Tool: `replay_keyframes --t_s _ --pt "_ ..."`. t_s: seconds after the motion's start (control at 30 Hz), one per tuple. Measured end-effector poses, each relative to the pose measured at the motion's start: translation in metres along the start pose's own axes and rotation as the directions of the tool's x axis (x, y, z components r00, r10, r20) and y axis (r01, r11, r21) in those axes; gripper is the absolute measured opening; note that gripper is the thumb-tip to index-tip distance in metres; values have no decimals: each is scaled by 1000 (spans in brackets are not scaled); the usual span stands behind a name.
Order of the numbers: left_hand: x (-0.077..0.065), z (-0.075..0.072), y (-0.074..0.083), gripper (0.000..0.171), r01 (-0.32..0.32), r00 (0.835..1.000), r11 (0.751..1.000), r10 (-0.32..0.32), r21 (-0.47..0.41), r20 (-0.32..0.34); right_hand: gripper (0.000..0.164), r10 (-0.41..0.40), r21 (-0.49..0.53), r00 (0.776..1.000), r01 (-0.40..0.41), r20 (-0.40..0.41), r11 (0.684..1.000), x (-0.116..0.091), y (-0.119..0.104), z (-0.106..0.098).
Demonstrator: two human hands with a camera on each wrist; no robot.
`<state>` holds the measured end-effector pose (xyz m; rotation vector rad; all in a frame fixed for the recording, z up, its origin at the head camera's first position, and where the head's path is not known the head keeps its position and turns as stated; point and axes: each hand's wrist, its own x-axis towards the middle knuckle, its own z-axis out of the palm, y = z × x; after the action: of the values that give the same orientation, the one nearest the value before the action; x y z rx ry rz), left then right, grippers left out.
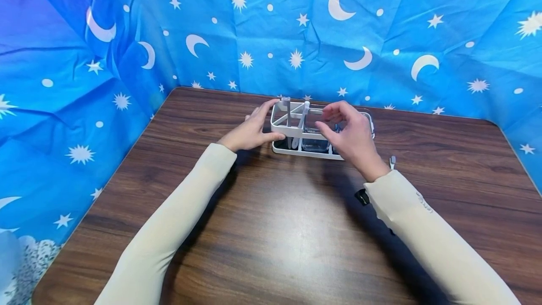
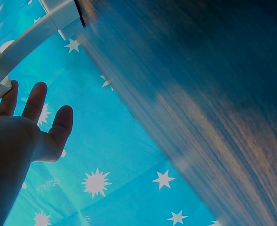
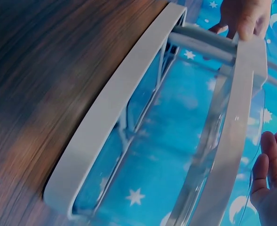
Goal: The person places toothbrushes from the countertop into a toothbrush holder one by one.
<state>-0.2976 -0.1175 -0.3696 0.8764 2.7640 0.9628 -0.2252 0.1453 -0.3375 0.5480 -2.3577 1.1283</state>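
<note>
So the white holder (image 1: 292,132) sits near the far edge of the tabletop (image 1: 296,229), long axis running left to right. It's got rounded corners and a rail above its base, with two toothbrushes (image 1: 289,113) heads up in the left section and a see-through container (image 1: 315,146) mid-holder. Left hand (image 1: 254,130) has its fingers clamped on the left end; right hand (image 1: 353,131), thumb and fingers apart, blocks the right part. Blue star-and-moon cloth (image 1: 271,32) hangs behind.
</note>
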Motion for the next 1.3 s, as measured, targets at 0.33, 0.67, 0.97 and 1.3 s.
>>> replay_keyframes --t_s 0.33,0.67,0.97,1.3 --pt "1 2 -4 94 -9 1000 1000 9 2 3 32 45 -60 999 -45 -4 997 -12 11 -21" --pt "1 -1 -2 95 6 1000 1000 -6 7 3 31 89 -116 995 -94 -46 989 -24 23 -49" --pt "1 -1 1 95 3 1000 1000 -3 -3 7 31 115 -151 990 -126 -77 980 -38 36 -70" --pt "1 -1 -1 96 -1 1000 1000 1 2 9 32 123 -179 986 -142 -114 974 -48 40 -87"
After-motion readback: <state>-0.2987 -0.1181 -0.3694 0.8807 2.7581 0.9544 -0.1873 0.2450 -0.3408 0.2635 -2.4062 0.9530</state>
